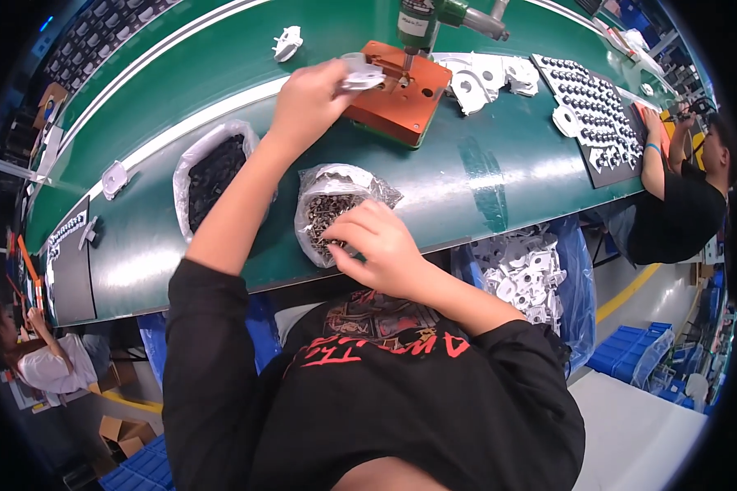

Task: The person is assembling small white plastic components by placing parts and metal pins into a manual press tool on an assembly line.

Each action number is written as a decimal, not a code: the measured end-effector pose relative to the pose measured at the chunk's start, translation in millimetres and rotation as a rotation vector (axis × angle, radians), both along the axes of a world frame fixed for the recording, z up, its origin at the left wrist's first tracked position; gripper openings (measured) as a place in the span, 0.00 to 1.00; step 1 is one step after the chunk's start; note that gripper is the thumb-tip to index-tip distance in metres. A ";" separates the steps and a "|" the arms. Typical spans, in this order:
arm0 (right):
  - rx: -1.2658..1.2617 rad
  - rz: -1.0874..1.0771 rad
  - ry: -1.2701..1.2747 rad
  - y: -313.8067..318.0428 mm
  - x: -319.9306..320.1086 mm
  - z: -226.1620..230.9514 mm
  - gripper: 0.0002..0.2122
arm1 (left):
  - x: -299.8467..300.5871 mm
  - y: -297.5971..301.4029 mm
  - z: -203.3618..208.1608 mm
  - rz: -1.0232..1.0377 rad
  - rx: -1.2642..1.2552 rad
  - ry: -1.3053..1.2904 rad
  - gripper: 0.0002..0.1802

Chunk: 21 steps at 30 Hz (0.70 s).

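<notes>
My left hand [309, 100] grips a white plastic part [363, 78] at the left edge of an orange fixture block [401, 116]. Above that block hangs the tip of a green powered screwdriver [416, 26]. Nearer to me, my right hand [382, 248] reaches over a clear plastic bag [344, 173] full of small metal screws [326, 214]. Its fingers are bent together at the screws, and whatever lies between the fingertips is too small to make out. Left of it, under my left forearm, stands a bag of small black parts [213, 176].
White plastic parts [479, 78] lie right of the fixture, beside a board of rows of black-and-white pieces [590, 106]. A blue-lined bin [522, 274] of white parts stands below the table edge. Co-workers sit at right [675, 196] and far left [53, 360].
</notes>
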State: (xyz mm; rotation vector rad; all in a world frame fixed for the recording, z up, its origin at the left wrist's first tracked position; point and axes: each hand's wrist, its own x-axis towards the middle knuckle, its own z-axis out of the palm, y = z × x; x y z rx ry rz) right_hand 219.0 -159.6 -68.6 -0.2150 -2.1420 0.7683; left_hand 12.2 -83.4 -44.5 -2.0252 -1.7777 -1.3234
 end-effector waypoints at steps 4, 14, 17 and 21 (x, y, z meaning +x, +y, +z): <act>0.126 -0.001 -0.052 2.9 -3.1 -10.9 0.11 | 12.5 56.4 -21.5 -0.045 0.040 0.400 0.11; 0.168 -0.055 -0.151 0.8 -9.6 -20.3 0.14 | 16.7 73.4 -43.2 -0.094 -0.032 0.314 0.13; 0.216 -0.059 -0.228 0.2 -9.0 -17.5 0.14 | 12.9 69.5 -45.7 -0.133 -0.117 0.271 0.13; 0.253 -0.064 -0.289 -0.4 -10.0 -17.3 0.14 | 7.6 68.3 -38.5 -0.239 -0.147 0.208 0.18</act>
